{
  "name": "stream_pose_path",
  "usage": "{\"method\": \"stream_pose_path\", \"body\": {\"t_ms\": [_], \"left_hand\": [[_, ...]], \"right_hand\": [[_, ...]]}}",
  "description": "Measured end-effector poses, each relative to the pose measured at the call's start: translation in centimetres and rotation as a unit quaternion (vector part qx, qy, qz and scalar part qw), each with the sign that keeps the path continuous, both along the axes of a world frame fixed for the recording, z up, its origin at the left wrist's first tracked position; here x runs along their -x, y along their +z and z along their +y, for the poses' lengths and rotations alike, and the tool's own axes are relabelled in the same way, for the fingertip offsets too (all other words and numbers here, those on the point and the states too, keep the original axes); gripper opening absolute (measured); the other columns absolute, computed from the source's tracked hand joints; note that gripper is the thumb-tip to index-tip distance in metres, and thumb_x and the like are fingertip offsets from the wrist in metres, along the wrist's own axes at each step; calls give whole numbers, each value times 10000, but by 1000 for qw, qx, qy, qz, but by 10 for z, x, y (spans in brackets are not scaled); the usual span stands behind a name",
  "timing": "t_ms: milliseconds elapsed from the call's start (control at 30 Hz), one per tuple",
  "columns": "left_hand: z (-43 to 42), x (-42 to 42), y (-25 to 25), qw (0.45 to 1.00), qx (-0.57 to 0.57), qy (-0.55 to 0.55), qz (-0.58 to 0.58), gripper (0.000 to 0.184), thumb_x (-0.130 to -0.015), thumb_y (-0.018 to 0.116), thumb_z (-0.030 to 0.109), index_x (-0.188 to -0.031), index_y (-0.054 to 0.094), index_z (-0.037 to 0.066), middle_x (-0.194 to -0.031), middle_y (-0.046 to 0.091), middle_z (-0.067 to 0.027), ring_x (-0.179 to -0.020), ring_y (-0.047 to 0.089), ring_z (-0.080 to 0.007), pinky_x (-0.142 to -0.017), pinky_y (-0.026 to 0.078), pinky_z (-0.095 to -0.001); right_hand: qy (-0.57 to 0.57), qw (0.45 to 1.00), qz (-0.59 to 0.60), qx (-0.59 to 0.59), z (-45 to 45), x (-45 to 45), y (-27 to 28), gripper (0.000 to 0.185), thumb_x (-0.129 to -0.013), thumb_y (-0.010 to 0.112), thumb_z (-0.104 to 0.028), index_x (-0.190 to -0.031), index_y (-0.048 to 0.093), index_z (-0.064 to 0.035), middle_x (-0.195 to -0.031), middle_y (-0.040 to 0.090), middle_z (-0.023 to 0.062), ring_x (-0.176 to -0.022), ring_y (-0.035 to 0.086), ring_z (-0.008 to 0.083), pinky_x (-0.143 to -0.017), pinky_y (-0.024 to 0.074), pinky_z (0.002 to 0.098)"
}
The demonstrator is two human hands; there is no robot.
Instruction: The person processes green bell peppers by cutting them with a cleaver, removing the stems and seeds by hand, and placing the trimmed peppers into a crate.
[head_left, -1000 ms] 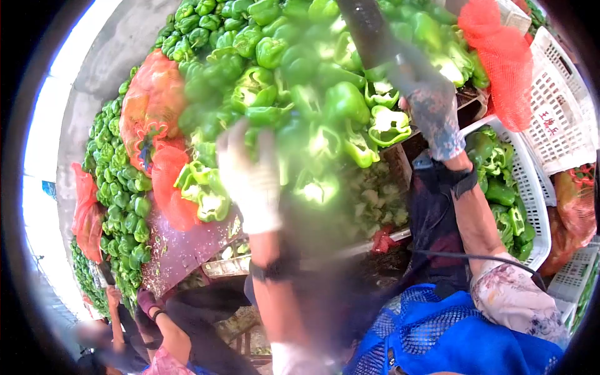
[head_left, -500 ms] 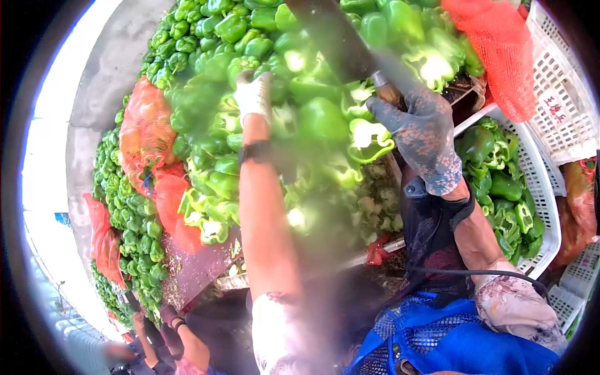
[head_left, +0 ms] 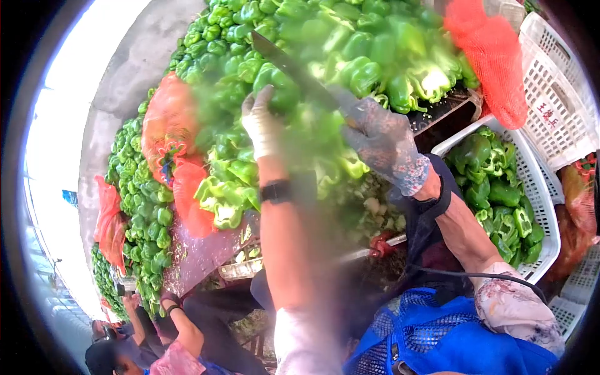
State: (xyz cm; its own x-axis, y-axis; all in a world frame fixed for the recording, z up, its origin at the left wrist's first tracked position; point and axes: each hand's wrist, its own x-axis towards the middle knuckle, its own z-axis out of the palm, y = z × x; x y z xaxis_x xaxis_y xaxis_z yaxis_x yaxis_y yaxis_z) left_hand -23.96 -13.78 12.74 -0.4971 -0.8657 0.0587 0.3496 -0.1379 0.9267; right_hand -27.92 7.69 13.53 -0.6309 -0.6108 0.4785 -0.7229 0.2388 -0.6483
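Note:
My right hand (head_left: 389,142), in a grey flowered glove, is closed around the handle of a knife. Its broad dark blade (head_left: 289,67) points up and left over the pile, blurred in part. A whole green bell pepper (head_left: 279,89) is at the fingertips of my left hand (head_left: 259,124), which wears a pale glove; the fingers curl against the pepper's near left side. The blade passes just above and right of that pepper. Cut peppers (head_left: 228,203) with pale insides lie below my left hand, and more cut ones (head_left: 431,81) lie beyond my right hand.
A white crate (head_left: 550,240) holding peppers stands at the right, with another crate (head_left: 547,94) tilted behind it. Red mesh bags (head_left: 487,62) lie at upper right and a filled one (head_left: 165,119) at left. Another person (head_left: 181,331) works at lower left. A smear blurs the centre.
My right hand has moved left and down with the knife, bringing the blade closer to my left hand. My left hand now meets a whole pepper. The camera view has shifted somewhat.

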Motion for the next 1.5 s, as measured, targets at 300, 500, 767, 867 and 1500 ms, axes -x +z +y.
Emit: {"method": "stream_pose_path", "body": {"t_ms": [300, 500, 767, 867, 1500], "left_hand": [[14, -9, 39, 996, 57, 10, 69, 465, -800, 719, 227, -1182, 526, 45, -1066, 587, -111, -956, 589, -253, -787, 508, -427], [-36, 3, 15, 993, 59, 82, 68, 376, -926, 583, 257, -1218, 553, 21, -1091, 609, -164, -953, 604, -272, -810, 525, -396], [-144, 40, -41, 941, 261, 155, -145, 283, -870, 624, 180, -1045, 666, -38, -964, 685, -113, -828, 599, -188, -796, 478, -314], [-131, 74, -16, 882, 317, 141, -317, 455, -833, 678, 350, -1045, 672, -53, -996, 693, -193, -875, 641, -267, -821, 491, -352], [-151, 91, -36, 891, 371, -17, -261, 536, -700, 781, 181, -1161, 564, 15, -1006, 628, -157, -922, 597, -270, -841, 486, -352]], "right_hand": [[-38, 942, 120, 312, 18, -16, 53, 494, -783, 682, 29, -1260, 585, -57, -835, 633, 55, -681, 578, 155, -636, 496, 275], [-81, 995, 56, -2, -31, 27, -16, 409, -852, 597, -127, -1260, 582, -92, -887, 640, 145, -703, 590, 309, -661, 519, 364], [-111, 979, -115, 125, -17, 59, -23, 335, -843, 650, -192, -1146, 610, -55, -803, 591, 147, -689, 546, 235, -670, 474, 344], [-91, 980, -137, 112, -15, 54, -22, 382, -833, 662, -135, -1203, 600, -65, -786, 564, 121, -695, 550, 198, -664, 472, 323], [-51, 988, 46, 135, -29, 33, -35, 602, -807, 665, -26, -1378, 510, -139, -831, 576, 90, -694, 588, 205, -666, 502, 312]]}}
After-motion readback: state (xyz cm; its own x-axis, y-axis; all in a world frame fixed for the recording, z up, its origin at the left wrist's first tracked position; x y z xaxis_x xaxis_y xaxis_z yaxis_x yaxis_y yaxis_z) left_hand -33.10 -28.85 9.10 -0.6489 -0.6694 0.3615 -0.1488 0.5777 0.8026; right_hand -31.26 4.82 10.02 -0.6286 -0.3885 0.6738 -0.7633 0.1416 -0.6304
